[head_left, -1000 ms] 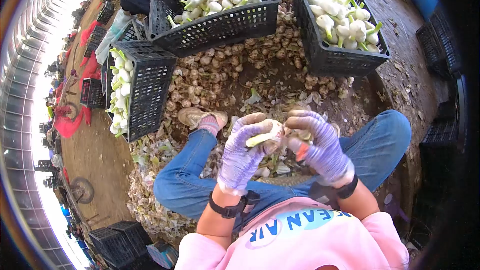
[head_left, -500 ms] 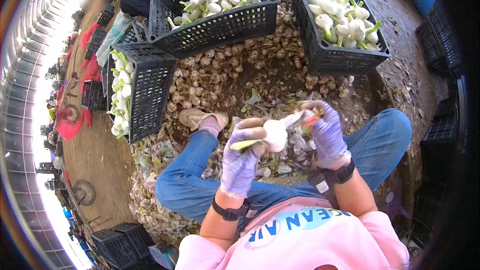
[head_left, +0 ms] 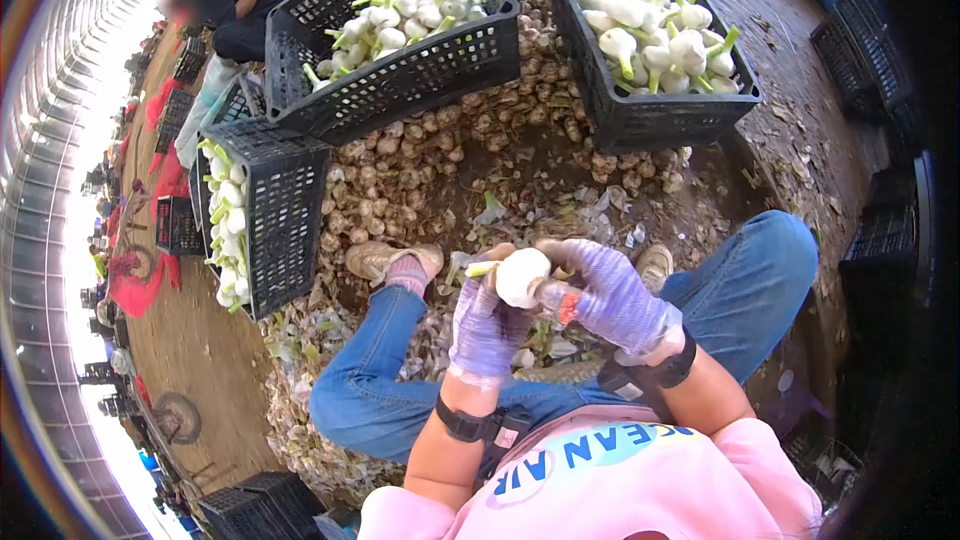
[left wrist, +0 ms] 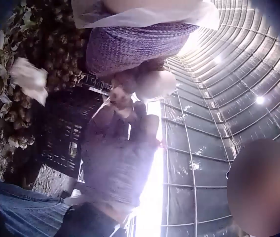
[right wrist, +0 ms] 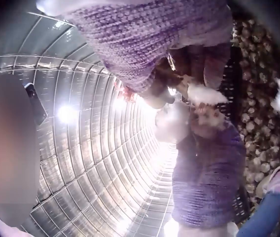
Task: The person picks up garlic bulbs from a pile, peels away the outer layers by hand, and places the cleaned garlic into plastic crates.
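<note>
Best, at frame centre, keep the left hand (head_left: 487, 325) clenched around the garlic bulb (head_left: 522, 276) while the right hand (head_left: 612, 298) pinches its loose skin, peeling away cleanly.

Gloves: purple knit on left hand (head_left: 487, 325) and right hand (head_left: 612, 297)
Wrists: black straps
Top: pink, blue "OCEAN AIR" lettering
Legs: blue jeans
Feet: pink socks, beige shoes

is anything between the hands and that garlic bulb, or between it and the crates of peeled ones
Nothing between hands and bulb: the left hand and right hand both grip the garlic bulb directly. Between it and the crates lies only a low heap of unpeeled garlic on the ground; the space above it looks open.
</note>
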A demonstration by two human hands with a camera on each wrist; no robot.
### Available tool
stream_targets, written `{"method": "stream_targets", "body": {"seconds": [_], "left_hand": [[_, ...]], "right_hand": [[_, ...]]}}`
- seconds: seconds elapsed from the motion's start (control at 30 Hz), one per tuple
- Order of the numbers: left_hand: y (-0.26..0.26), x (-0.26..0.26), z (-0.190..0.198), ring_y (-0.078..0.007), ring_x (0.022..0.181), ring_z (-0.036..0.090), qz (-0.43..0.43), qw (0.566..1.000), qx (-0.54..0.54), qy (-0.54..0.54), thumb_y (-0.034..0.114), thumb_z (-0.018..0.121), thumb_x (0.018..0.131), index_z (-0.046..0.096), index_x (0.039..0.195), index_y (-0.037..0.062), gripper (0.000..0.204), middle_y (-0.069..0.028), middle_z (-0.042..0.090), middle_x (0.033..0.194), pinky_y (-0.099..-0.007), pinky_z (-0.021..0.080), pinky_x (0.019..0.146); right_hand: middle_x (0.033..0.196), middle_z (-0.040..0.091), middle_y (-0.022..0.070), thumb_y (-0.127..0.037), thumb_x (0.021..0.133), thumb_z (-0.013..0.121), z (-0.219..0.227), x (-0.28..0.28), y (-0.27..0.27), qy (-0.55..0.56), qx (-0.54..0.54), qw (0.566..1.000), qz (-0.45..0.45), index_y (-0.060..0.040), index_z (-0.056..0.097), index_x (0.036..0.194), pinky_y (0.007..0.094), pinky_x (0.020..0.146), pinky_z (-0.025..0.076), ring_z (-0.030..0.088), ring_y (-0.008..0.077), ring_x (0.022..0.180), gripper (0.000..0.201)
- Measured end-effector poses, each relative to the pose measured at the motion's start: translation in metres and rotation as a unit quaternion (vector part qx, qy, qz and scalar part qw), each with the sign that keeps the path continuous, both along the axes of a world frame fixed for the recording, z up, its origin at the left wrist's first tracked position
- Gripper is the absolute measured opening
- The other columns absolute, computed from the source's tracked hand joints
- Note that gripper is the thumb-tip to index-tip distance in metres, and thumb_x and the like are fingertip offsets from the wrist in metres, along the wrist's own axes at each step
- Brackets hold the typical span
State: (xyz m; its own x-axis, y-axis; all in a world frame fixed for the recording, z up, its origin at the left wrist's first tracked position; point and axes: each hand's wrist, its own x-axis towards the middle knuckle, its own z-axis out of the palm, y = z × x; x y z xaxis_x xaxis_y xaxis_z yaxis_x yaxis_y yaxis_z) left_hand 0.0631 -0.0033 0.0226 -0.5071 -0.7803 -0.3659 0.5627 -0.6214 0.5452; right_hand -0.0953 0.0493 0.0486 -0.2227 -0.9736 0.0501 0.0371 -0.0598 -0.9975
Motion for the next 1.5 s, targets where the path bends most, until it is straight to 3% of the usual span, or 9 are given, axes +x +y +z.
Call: {"method": "stream_targets", "body": {"seconds": [0.2,0.27,0.53,0.7,0.87,1.0,1.23,1.27,1.5], "left_hand": [[-0.011,-0.011,-0.014,-0.0213,0.090,0.062,0.007,0.979,-0.139,-0.151,0.023,0.060,0.087,0.050,0.112,0.0006,0.035,-0.0122,0.060,0.100,-0.0309,0.054,0.076],[-0.021,-0.020,-0.023,-0.0209,0.090,0.061,-0.005,0.986,-0.079,-0.149,0.022,0.062,0.086,0.051,0.110,0.0008,0.034,-0.0122,0.060,0.102,-0.0303,0.054,0.074],[-0.115,-0.123,0.080,-0.0248,0.108,0.055,-0.035,0.978,-0.186,0.090,0.004,0.058,0.085,0.044,0.127,0.0007,0.044,-0.0147,0.054,0.120,-0.0315,0.049,0.091],[-0.134,-0.095,-0.004,-0.0244,0.107,0.055,-0.041,0.986,-0.155,-0.050,0.000,0.056,0.085,0.044,0.129,0.0051,0.046,-0.0125,0.052,0.122,-0.0336,0.051,0.086],[-0.141,0.010,-0.111,-0.0141,0.095,0.057,-0.177,0.815,-0.224,-0.504,0.011,0.060,0.084,0.048,0.123,0.0016,0.042,-0.0092,0.056,0.111,-0.0260,0.049,0.079],[-0.191,0.114,-0.224,-0.0222,0.093,0.059,-0.048,0.760,-0.223,-0.609,0.015,0.060,0.083,0.054,0.116,0.0048,0.036,-0.0125,0.059,0.105,-0.0323,0.048,0.080],[-0.280,0.149,-0.183,-0.0367,0.109,0.050,0.007,0.449,-0.244,-0.860,0.019,0.066,0.074,0.051,0.121,0.0096,0.050,-0.0194,0.047,0.124,-0.0404,0.042,0.094],[-0.293,0.151,-0.187,-0.0367,0.109,0.050,0.001,0.451,-0.241,-0.859,0.019,0.066,0.074,0.051,0.121,0.0096,0.050,-0.0194,0.047,0.124,-0.0404,0.042,0.094],[-0.317,0.141,-0.185,-0.0351,0.113,0.049,-0.178,0.390,-0.163,-0.888,0.012,0.066,0.073,0.049,0.119,0.0108,0.049,-0.0172,0.042,0.128,-0.0413,0.045,0.091]], "right_hand": [[0.074,0.060,0.0149,-0.016,0.077,0.065,-0.004,-0.017,-0.008,0.233,-0.080,0.961,0.123,-0.0013,0.061,0.092,0.0367,0.062,0.047,0.060,0.0313,0.068,0.021],[0.074,0.059,0.0140,-0.016,0.079,0.063,-0.003,-0.014,-0.003,0.091,-0.083,0.967,0.222,-0.0014,0.060,0.091,0.0357,0.065,0.047,0.060,0.0304,0.071,0.019],[0.077,0.063,0.0132,-0.021,0.082,0.064,-0.032,-0.023,0.005,-0.042,0.228,0.972,0.051,0.0008,0.061,0.093,0.0316,0.067,0.047,0.061,0.0206,0.073,0.024],[0.079,0.060,0.0047,-0.009,0.083,0.064,-0.073,-0.016,0.012,-0.067,0.225,0.972,0.033,0.0004,0.056,0.102,0.0242,0.061,0.048,0.058,0.0105,0.071,0.023],[0.093,0.061,0.0074,-0.002,0.075,0.066,-0.087,0.002,0.002,0.033,0.217,0.973,0.074,-0.0003,0.058,0.106,0.0276,0.073,0.048,0.059,0.0151,0.083,0.032],[0.098,0.059,0.0120,-0.016,0.077,0.067,-0.107,0.001,-0.006,0.053,0.257,0.958,0.116,0.0016,0.058,0.107,0.0307,0.079,0.047,0.059,0.0218,0.089,0.035],[0.089,0.060,0.0159,-0.040,0.084,0.058,-0.159,-0.007,-0.001,-0.036,0.394,0.918,0.031,0.0080,0.056,0.101,0.0340,0.073,0.047,0.059,0.0276,0.082,0.051],[0.087,0.060,0.0162,-0.042,0.084,0.058,-0.161,-0.007,-0.003,-0.187,0.462,0.867,-0.019,0.0084,0.055,0.103,0.0349,0.074,0.047,0.059,0.0285,0.082,0.054],[0.090,0.060,0.0133,-0.028,0.063,0.079,-0.144,0.005,-0.029,0.056,0.335,0.940,0.031,0.0016,0.053,0.109,0.0341,0.080,0.046,0.057,0.0251,0.092,0.060]]}}
